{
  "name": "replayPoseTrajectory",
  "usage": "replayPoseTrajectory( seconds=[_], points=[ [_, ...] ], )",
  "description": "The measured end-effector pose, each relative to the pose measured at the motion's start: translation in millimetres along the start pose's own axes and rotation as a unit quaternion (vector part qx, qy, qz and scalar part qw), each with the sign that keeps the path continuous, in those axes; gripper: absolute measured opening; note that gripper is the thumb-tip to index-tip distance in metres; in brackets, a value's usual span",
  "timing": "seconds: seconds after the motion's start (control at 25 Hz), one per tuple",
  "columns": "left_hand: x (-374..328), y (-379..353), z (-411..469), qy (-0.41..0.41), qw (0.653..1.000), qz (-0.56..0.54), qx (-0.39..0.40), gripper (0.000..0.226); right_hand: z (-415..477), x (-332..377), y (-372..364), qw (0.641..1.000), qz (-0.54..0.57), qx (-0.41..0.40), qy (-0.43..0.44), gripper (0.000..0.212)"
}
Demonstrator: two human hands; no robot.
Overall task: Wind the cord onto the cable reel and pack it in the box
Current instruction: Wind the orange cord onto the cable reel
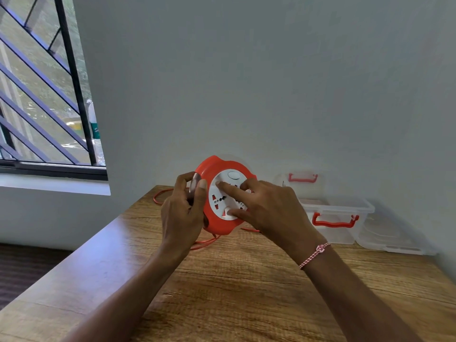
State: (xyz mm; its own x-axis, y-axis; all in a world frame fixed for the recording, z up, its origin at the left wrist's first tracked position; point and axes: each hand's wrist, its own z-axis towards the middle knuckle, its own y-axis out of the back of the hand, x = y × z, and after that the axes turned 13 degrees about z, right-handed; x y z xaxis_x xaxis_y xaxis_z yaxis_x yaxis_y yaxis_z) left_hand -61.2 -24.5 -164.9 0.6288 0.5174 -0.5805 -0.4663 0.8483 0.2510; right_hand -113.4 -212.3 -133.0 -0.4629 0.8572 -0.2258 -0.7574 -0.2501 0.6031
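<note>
Here we have the cable reel (219,201), orange with a white socket face, held up off the table (246,292) above its far left part, face tilted toward us. The left hand (183,211) is clamped on the reel's left rim: fingers curled round the back, thumb upright against the front edge. The right hand (269,208) lies on the white face. We see its index finger stretched straight across toward the upper left and the thumb pressing low on the face, while the other fingers bend against the right side. It presses rather than wraps.

The orange cord (203,243) drops from under the reel and lies loose on the wood. One strand runs right beneath the right hand, and a loop shows behind the left hand, near the table's far left corner. How much cord sits on the reel we cannot tell.

A pink-and-white bracelet (314,255) circles the right wrist.

Moving out, the clear plastic box (345,208) with a red handle stands open at the far right edge, well apart from the reel. A clear lid (302,178) with its own red handle leans on the wall behind it. A barred window (37,82) sits off to the left.
</note>
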Motion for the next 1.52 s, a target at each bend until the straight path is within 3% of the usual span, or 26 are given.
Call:
replayPoseTrajectory(
  seconds=[0.24, 0.32, 0.4, 0.48, 0.56, 0.68, 0.76, 0.84, 0.96, 1.16, 1.36, 1.52],
  points=[
    [-1.7, -2.0, -5.8, -0.032, 0.999, 0.016, -0.007, 0.035, -0.2, 10.3, -6.6, 0.989, 0.082, -0.010, -0.118, 0.066],
    [-3.5, -4.9, -8.6, -0.033, 0.999, 0.012, -0.006, 0.035, 2.5, 17.9, -10.9, 0.951, 0.182, -0.064, -0.241, 0.066],
    [-4.3, -7.6, -10.2, -0.024, 1.000, 0.004, -0.007, 0.036, 7.4, 23.6, -12.8, 0.882, 0.292, -0.080, -0.360, 0.063],
    [-2.6, -8.9, -9.6, -0.014, 1.000, 0.005, -0.010, 0.034, 9.2, 24.7, -13.9, 0.851, 0.337, -0.085, -0.394, 0.065],
    [2.1, -9.1, -7.3, -0.004, 1.000, 0.013, -0.012, 0.026, 6.7, 23.9, -11.6, 0.892, 0.285, -0.087, -0.340, 0.065],
    [8.7, -8.5, -2.7, 0.024, 0.999, 0.026, -0.019, 0.025, 1.3, 21.0, -4.1, 0.966, 0.191, -0.101, -0.142, 0.044],
    [12.0, -6.8, 1.1, 0.055, 0.998, 0.038, -0.022, 0.028, -1.2, 20.3, -2.9, 0.982, 0.182, -0.046, -0.035, 0.034],
    [16.2, -5.3, 4.9, 0.090, 0.995, 0.041, -0.016, 0.028, -5.2, 25.1, -9.2, 0.982, 0.179, 0.059, 0.025, 0.034],
    [19.2, -4.8, 7.4, 0.123, 0.992, 0.022, -0.007, 0.031, -11.1, 39.4, -25.3, 0.971, 0.143, 0.184, 0.046, 0.036],
    [23.0, 1.4, 16.0, 0.139, 0.990, -0.019, -0.015, 0.027, 2.7, 24.9, -7.5, 0.961, 0.185, 0.197, 0.055, 0.021],
    [32.3, 16.5, 30.2, 0.180, 0.981, -0.049, -0.048, 0.041, 0.4, -13.1, 19.7, 0.930, 0.174, 0.311, -0.085, 0.018],
    [28.9, 16.0, 30.2, 0.182, 0.981, -0.045, -0.053, 0.037, -1.5, -16.2, 7.7, 0.903, 0.152, 0.374, -0.149, 0.016]
  ],
)
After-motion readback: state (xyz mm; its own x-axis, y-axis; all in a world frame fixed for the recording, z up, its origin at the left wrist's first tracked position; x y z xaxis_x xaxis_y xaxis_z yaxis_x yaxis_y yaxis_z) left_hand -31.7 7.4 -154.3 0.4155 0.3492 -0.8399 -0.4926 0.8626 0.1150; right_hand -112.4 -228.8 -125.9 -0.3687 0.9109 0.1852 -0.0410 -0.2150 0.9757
